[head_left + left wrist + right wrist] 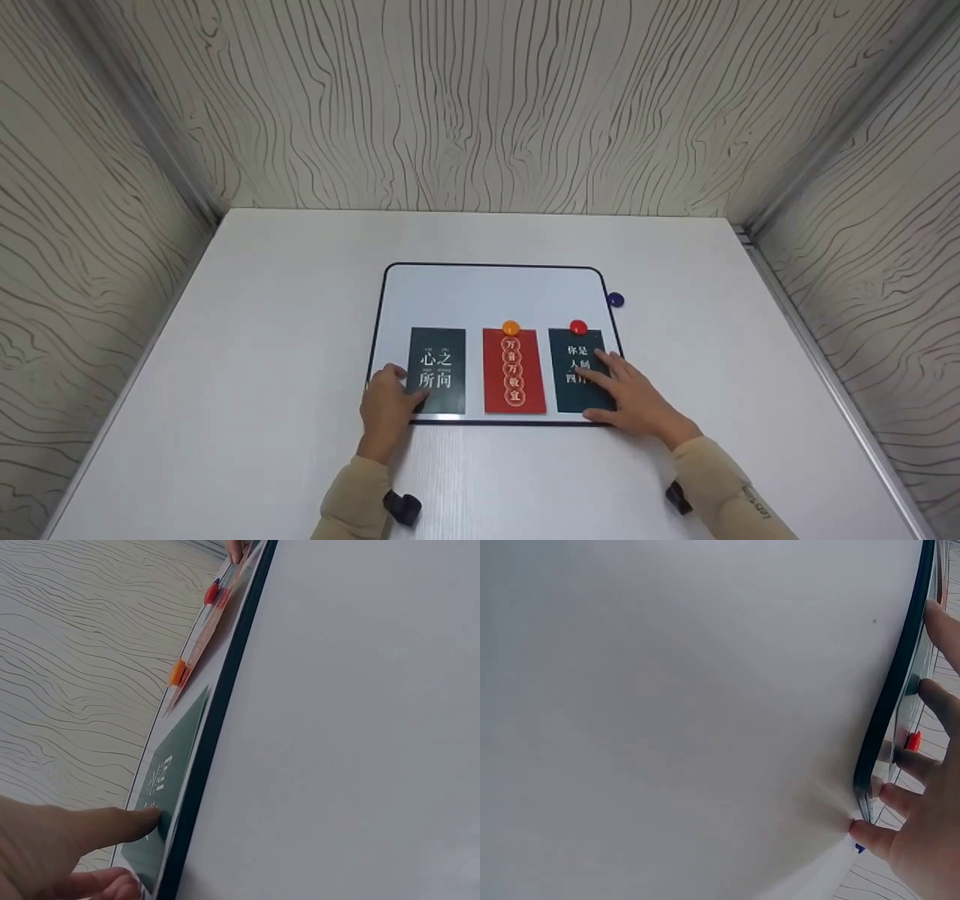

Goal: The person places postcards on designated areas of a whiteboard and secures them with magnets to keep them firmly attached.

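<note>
A dark green card (442,345) with white characters lies at the left of a black-rimmed whiteboard (487,296). My left hand (386,405) holds this card at its left edge, thumb on the face and fingers curled at the side. In the left wrist view the thumb (124,829) presses the green card (180,757). My right hand (634,397) rests with spread fingers over a second dark green card (566,394) and the board's right edge. A red magnet (578,328) sits on that card's top edge. Between them lies a red card (495,382) under an orange magnet (511,328).
A dark blue round magnet (616,300) is at the board's upper right edge. The white table (262,337) extends around the board. Wood-grain panels (465,112) stand behind and at both sides. Small black devices (403,508) are strapped at the wrists.
</note>
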The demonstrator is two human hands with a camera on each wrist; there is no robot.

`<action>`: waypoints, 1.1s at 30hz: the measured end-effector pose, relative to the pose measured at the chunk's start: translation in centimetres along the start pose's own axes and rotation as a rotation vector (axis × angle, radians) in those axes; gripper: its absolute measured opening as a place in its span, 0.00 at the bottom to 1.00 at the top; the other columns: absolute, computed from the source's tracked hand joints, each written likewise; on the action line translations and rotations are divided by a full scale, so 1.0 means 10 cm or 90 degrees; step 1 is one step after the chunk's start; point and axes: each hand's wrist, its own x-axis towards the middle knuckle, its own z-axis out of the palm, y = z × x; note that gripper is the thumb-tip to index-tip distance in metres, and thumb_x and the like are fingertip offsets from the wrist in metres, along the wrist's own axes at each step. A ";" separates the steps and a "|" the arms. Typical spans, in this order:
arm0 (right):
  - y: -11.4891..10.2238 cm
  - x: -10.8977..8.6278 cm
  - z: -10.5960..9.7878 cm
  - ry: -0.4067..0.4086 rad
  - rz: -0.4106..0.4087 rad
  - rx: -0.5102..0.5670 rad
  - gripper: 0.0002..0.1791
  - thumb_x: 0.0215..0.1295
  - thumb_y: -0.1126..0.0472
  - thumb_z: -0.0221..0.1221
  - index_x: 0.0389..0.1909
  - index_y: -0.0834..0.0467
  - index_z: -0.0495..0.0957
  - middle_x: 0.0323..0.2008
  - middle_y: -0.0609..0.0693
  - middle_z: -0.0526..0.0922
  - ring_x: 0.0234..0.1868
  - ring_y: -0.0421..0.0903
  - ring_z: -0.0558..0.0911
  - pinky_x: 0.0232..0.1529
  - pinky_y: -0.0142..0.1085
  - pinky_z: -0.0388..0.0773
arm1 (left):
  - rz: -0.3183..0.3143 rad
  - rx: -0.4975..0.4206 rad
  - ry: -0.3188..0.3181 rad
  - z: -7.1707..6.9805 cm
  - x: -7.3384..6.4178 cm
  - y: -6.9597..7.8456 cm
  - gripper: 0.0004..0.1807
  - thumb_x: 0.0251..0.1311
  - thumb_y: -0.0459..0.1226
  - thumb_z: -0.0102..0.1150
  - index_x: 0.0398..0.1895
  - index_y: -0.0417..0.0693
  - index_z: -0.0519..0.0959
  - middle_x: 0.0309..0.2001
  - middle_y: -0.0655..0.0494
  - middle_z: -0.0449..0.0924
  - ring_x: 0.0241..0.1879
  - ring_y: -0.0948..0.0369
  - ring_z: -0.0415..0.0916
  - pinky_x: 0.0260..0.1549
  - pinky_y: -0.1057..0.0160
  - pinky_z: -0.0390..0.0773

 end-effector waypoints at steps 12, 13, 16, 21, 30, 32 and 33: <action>-0.01 0.00 -0.01 0.002 0.012 0.013 0.38 0.56 0.40 0.64 0.68 0.40 0.65 0.75 0.58 0.56 0.75 0.66 0.55 0.66 0.66 0.62 | 0.058 0.032 -0.003 -0.03 0.02 0.00 0.15 0.54 0.35 0.67 0.43 0.38 0.78 0.32 0.48 0.80 0.30 0.61 0.75 0.26 0.64 0.74; -0.01 0.00 -0.01 0.002 0.014 0.015 0.38 0.56 0.40 0.64 0.68 0.39 0.65 0.75 0.58 0.56 0.74 0.66 0.55 0.66 0.66 0.62 | 0.067 0.033 -0.003 -0.03 0.02 -0.01 0.15 0.55 0.35 0.67 0.43 0.38 0.78 0.32 0.48 0.80 0.29 0.61 0.76 0.26 0.64 0.74; -0.01 0.00 -0.01 0.005 0.019 0.024 0.38 0.56 0.40 0.64 0.68 0.40 0.65 0.74 0.58 0.56 0.74 0.66 0.55 0.66 0.66 0.63 | 0.104 0.037 0.005 -0.03 0.03 -0.02 0.11 0.56 0.35 0.65 0.41 0.39 0.78 0.32 0.50 0.80 0.30 0.61 0.76 0.27 0.64 0.75; -0.02 -0.01 -0.01 0.016 0.024 0.040 0.36 0.58 0.40 0.63 0.67 0.40 0.66 0.74 0.58 0.57 0.73 0.66 0.57 0.66 0.65 0.64 | 0.184 0.065 0.025 -0.01 0.03 -0.04 0.09 0.58 0.35 0.64 0.40 0.42 0.79 0.34 0.52 0.78 0.33 0.62 0.75 0.32 0.62 0.78; -0.04 0.00 -0.06 0.031 0.035 0.040 0.33 0.61 0.46 0.62 0.68 0.44 0.66 0.73 0.60 0.58 0.72 0.65 0.59 0.66 0.61 0.66 | 0.348 0.174 0.034 0.03 0.03 -0.07 0.12 0.57 0.39 0.66 0.43 0.46 0.81 0.40 0.53 0.78 0.39 0.60 0.77 0.40 0.60 0.82; -0.03 0.01 -0.06 0.034 0.041 0.042 0.33 0.62 0.46 0.61 0.68 0.45 0.66 0.73 0.60 0.58 0.72 0.65 0.59 0.67 0.60 0.66 | 0.392 0.199 0.041 0.03 0.04 -0.09 0.13 0.56 0.39 0.66 0.44 0.45 0.81 0.40 0.53 0.78 0.39 0.59 0.76 0.40 0.60 0.81; -0.03 0.01 -0.07 0.035 0.044 0.042 0.33 0.62 0.47 0.61 0.68 0.45 0.66 0.73 0.60 0.58 0.72 0.65 0.60 0.67 0.60 0.67 | 0.409 0.210 0.039 0.03 0.04 -0.09 0.13 0.56 0.39 0.66 0.44 0.46 0.81 0.41 0.52 0.78 0.40 0.59 0.76 0.41 0.59 0.81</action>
